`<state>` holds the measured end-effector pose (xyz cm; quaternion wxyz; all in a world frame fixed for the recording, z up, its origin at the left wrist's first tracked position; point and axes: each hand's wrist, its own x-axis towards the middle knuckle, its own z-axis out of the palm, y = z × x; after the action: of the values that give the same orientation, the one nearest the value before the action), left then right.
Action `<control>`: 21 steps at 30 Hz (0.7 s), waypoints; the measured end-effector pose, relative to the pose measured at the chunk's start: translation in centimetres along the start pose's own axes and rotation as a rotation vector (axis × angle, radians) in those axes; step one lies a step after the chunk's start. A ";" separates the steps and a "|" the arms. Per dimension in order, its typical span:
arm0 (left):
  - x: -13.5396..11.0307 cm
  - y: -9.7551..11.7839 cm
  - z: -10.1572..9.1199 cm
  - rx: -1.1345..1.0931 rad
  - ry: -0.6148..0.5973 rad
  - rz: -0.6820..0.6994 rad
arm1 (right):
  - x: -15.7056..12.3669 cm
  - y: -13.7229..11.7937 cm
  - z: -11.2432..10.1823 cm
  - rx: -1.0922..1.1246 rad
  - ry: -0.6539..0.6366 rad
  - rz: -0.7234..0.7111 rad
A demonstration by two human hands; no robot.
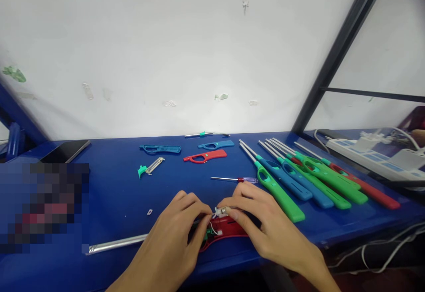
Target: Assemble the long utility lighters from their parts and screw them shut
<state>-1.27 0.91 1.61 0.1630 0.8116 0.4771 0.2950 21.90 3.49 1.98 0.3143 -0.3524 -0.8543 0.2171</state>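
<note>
Right hand (270, 228) first: thumb and fingertips closed on a small clear part (223, 211), held just above the red casing (229, 228)! Left hand (175, 232) sits opposite, thumb and forefinger in a tight pinch beside a thin white wire (214, 228); whether the wire is caught there, I cannot tell. The casing lies beneath both hands, close to the table's front edge, so it's tight on the near side. Beyond the left knuckles, blue tabletop stretches back towards the loose shells; the right side is crowded, with a screwdriver (247, 180) just past the fingers and a fan of lighters (282, 194) next to it.

Now the materials! Glossy red plastic for the casing, a green piece inside; past the left wrist runs a shiny metal tube (116, 242). The screwdriver has a see-through purple handle. Smooth green, blue and red lighter handles, slim silvery barrels angled at the wall. Farther back, a dark blue shell (162, 149), a red shell (214, 155), and a clear tank (154, 165) with a teal trigger.

The table (109, 194) is smooth blue; phone (66, 151) back left, power strip (375, 159) at right, white wall (172, 44) scuffed with torn tape.
</note>
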 end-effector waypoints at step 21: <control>0.1 -0.1 -0.1 -0.008 0.027 0.033 | 0.0 0.1 -0.2 0.028 -0.029 -0.006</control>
<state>-1.39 1.01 1.62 0.1552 0.8147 0.4646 0.3104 22.08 3.59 2.11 0.3076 -0.3422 -0.8567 0.2330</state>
